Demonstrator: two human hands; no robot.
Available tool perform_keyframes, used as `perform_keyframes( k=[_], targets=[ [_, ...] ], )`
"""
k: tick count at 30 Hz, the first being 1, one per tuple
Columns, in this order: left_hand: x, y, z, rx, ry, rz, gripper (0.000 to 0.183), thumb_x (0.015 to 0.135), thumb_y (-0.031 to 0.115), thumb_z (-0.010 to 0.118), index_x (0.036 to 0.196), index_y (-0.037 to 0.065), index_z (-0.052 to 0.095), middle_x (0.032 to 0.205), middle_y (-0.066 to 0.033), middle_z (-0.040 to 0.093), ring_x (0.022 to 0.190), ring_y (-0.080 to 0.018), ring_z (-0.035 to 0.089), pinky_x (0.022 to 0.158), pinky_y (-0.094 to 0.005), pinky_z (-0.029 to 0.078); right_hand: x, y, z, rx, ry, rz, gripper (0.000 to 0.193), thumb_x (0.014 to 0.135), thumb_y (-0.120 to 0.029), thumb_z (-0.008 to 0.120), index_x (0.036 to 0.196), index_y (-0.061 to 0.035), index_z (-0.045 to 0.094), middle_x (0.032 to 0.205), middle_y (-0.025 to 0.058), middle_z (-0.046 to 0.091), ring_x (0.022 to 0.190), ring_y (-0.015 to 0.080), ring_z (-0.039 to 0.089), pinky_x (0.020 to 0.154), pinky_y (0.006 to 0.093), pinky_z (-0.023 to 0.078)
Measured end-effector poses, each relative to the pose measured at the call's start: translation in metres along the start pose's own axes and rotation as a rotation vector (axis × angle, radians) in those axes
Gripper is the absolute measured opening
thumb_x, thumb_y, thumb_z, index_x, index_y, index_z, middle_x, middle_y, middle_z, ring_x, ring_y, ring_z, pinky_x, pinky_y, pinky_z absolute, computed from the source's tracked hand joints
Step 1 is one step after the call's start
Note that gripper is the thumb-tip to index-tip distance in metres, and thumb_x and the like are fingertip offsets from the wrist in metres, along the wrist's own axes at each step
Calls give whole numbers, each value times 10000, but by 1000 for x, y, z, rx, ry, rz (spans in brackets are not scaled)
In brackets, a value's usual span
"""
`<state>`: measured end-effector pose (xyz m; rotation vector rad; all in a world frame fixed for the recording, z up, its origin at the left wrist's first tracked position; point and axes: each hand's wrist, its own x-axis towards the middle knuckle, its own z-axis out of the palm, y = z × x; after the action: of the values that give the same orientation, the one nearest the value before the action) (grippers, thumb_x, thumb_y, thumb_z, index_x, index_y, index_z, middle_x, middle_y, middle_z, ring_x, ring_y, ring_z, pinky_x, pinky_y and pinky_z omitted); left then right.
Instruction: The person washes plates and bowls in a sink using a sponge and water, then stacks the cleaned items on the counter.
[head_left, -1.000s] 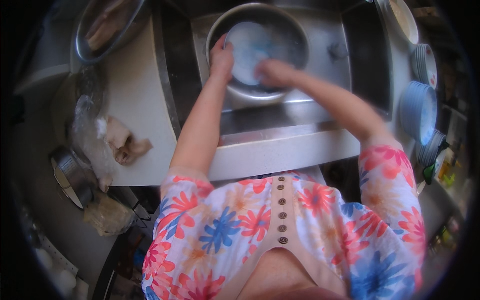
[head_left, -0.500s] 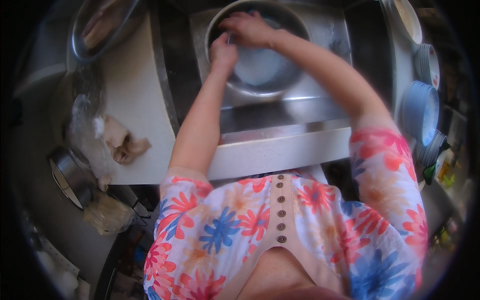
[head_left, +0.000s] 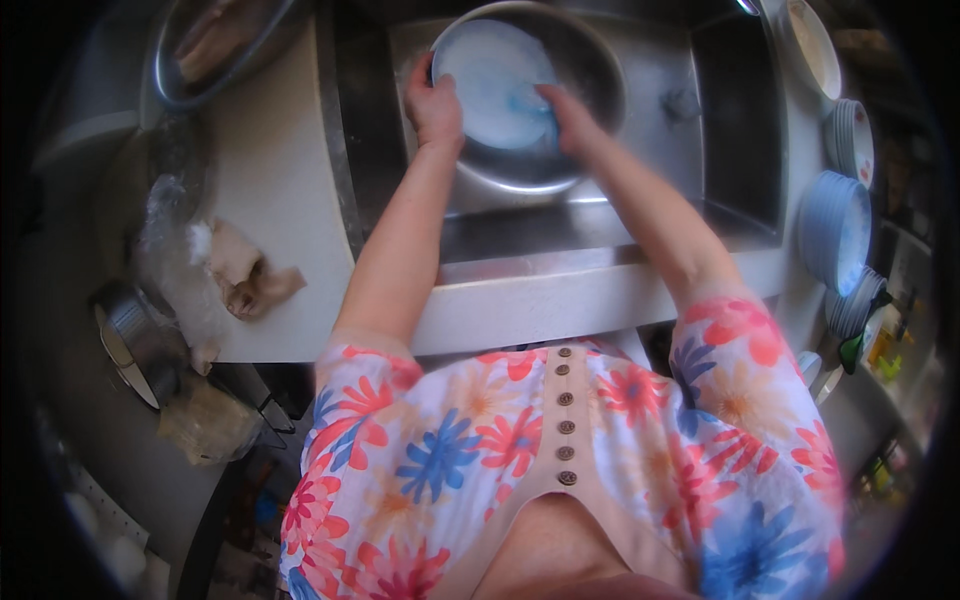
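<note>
My left hand [head_left: 436,108] grips the left rim of a pale, round plate [head_left: 485,65], its thumb lying over the edge. The plate is tilted inside a large metal basin [head_left: 592,75], facing me, with a whitish film on its surface. Against the plate's right side, my right hand [head_left: 572,122] is closed on a blurred blue cloth [head_left: 524,98]. Whether it is a cloth or a soft sponge is hard to make out. The basin stands in a stainless steel sink [head_left: 655,165].
Stacked bluish bowls [head_left: 830,228] and other stacked dishes [head_left: 845,140] line the counter at right. On the left are a metal bowl [head_left: 165,80], a clear plastic bag [head_left: 165,250], crumpled brown paper [head_left: 238,268] and a perforated metal pot [head_left: 140,330].
The plate has come up into clear view, tilted in my left hand. My right hand has moved right and nearer, from the basin's far left to the plate's right side.
</note>
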<state>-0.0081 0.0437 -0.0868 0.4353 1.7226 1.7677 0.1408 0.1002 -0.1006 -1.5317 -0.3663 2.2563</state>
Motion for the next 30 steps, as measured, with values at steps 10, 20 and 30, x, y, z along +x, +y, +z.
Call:
perform_keyframes(
  k=[10,20,30],
  targets=[
    [3,14,-4,-20,-300,-515,368,714,-3,455,1081,-29,467,986,-136,536,863,-215,533,705,-313,440,-59,-65,-2,-799,18,-552,268,653,-28,564,909,44,530,801,112,576,741,200,560,673,302,451],
    [33,65,27,919,-677,321,232,760,276,530,899,103,600,736,-153,571,691,-251,566,643,-303,427,-17,-102,55,-1821,-311,-1031,300,711,-138,597,990,-59,522,829,58,583,768,160,544,693,297,421],
    [15,35,4,560,-77,25,271,738,255,531,884,40,607,782,-151,605,746,-258,588,668,-311,440,-34,-42,-2,-723,-44,-280,501,699,-276,644,1047,42,475,934,96,566,831,211,549,774,328,422]
  ],
)
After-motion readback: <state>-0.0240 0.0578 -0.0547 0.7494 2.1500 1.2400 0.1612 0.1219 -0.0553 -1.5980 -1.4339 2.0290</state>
